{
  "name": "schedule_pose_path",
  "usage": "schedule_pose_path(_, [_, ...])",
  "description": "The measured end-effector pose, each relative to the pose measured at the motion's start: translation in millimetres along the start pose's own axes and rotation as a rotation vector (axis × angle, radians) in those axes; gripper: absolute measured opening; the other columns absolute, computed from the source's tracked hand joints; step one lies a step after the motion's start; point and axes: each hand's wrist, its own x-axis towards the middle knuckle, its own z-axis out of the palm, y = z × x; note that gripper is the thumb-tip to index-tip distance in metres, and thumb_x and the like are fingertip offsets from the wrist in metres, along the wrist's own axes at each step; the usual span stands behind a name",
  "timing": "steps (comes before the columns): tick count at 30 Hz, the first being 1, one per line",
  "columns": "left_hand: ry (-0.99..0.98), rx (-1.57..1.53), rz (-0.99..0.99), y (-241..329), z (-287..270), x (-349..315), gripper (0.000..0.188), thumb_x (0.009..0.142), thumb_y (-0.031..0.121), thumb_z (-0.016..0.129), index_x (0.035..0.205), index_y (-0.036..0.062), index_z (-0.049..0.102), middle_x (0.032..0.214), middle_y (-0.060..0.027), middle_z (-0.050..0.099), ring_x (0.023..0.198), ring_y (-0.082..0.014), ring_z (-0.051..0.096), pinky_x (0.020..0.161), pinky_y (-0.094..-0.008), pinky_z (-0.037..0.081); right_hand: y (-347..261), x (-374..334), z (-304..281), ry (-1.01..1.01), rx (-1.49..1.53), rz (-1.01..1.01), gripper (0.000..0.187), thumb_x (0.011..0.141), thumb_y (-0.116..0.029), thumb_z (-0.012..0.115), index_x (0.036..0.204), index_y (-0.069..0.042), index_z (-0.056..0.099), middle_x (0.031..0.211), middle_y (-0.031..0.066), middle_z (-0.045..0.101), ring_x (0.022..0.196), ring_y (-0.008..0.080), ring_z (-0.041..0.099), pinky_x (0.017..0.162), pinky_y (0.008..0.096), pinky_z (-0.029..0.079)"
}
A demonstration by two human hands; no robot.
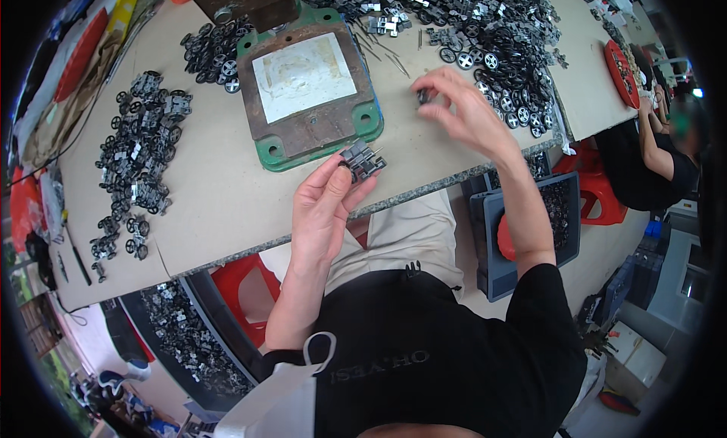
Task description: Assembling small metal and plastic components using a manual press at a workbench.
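Observation:
My left hand (322, 203) grips a small grey-and-black toy car chassis (363, 162) between thumb and fingers, just above the table's near edge. A thin metal axle pokes out of the chassis on its right side. To the right and farther in, my right hand (462, 112) is raised over the table, pinching a small black part (423, 97); it may be a wheel seen edge-on. The two hands are apart. Beyond the right hand lies a heap of black wheels with silver spokes (515, 97). Several thin metal axles (390, 57) lie loose nearby.
A green-framed metal press base (367, 116) with a white pad stands ahead of my left hand. Chassis with wheels (136, 146) are piled at left, loose chassis (485, 14) at the back. Grey crates (492, 283) stand below the table. Another person (644, 157) sits far right.

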Motion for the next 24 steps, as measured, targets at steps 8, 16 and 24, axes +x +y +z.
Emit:
schedule_pose_path(8, [0.023,0.083,0.014,-1,9,-2,0.032,0.088,0.007,0.053,0.118,-0.0044,0.049,0.109,-0.0127,0.058,0.096,-0.0188,0.059,0.084,-0.0319,0.052,-21,-28,43,-0.179,1.206,0.141,0.037,0.08,-0.007,0.063,0.114,0.005,0.052,0.107,0.0112,0.058,0.098,0.0164,0.056,0.084,0.0274,0.045])
schedule_pose_path(16, [0.037,0.107,0.052,0,9,-4,0.032,0.087,0.006,0.055,0.117,-0.0043,0.05,0.108,-0.0125,0.058,0.095,-0.0177,0.059,0.083,-0.0304,0.053,-25,-26,44,-0.176,1.252,0.173,0.038,0.079,-0.006,0.063,0.114,0.005,0.052,0.108,0.0123,0.058,0.099,0.0172,0.056,0.083,0.0285,0.047])
schedule_pose_path(24, [0.093,0.377,0.186,-4,10,-7,0.032,0.083,0.001,0.059,0.114,-0.0035,0.054,0.099,-0.0096,0.062,0.085,-0.0121,0.06,0.078,-0.0231,0.049,-33,-27,41,-0.132,1.024,0.227,0.026,0.081,-0.012,0.064,0.102,0.003,0.061,0.087,0.0059,0.063,0.078,0.0095,0.058,0.072,0.0229,0.047])
